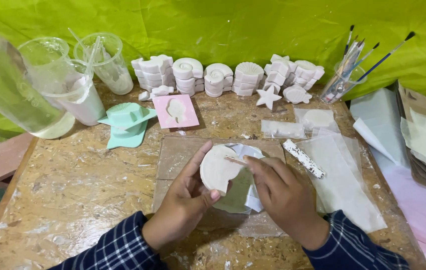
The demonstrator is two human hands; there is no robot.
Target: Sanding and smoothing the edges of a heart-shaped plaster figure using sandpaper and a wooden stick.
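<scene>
The round white plaster cast [219,169] looks matt and chalky; under it, the wooden worktop [73,195] is rough and plaster-smeared; beside it, clear plastic bags [340,175] look glossy.

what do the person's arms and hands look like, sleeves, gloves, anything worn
Both hands are bare: no gloves, rings or watch show on the left hand or the right hand. Each arm wears a long dark navy sleeve with a thin white windowpane check, the left sleeve and the right sleeve ending at the wrist.
</scene>
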